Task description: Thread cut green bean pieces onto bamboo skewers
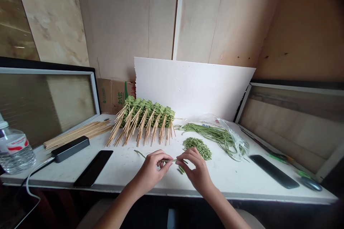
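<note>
Between my two hands, just above the white table, stretches a thin green long bean (139, 153). My left hand (154, 166) is closed on it, and one end sticks out to the left. The fingers of my right hand (196, 167) pinch the same bean a short way to the right. Under my right fingertips lie a few short cut bean pieces (181, 170). A heap of cut pieces (200, 148) sits just behind my right hand. Farther back, whole long beans (215, 134) lie partly in a clear plastic bag (233, 132).
Skewers threaded with bean pieces (150, 111) are stacked at the back, sticks toward me. Bare skewers (80, 132), a black box (71, 148), a phone (93, 168) and a water bottle (16, 150) stand left. A dark flat object (274, 171) and a mouse (310, 183) lie right.
</note>
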`<state>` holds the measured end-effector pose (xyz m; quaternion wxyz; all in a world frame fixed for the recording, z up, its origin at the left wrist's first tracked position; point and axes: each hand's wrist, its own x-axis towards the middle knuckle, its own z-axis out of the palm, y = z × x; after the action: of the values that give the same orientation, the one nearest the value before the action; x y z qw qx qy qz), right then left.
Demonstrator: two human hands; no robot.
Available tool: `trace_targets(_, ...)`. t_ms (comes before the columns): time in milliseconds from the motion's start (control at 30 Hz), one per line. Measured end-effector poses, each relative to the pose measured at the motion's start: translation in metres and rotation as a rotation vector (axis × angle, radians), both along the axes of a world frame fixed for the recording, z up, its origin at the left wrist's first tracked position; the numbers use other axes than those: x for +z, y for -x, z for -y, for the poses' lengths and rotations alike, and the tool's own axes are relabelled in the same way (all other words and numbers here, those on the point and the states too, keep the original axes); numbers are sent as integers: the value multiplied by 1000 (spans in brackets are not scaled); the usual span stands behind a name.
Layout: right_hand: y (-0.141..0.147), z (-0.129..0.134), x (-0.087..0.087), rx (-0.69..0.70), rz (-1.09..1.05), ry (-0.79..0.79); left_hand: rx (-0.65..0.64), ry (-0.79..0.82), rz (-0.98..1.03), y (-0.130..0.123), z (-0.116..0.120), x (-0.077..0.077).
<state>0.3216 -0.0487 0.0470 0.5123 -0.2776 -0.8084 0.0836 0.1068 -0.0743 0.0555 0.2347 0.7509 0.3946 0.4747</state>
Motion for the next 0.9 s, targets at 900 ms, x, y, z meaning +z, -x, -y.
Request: trace_targets(900, 2, 9, 5, 130, -24, 235, -153, 209, 198, -4, -4, -10)
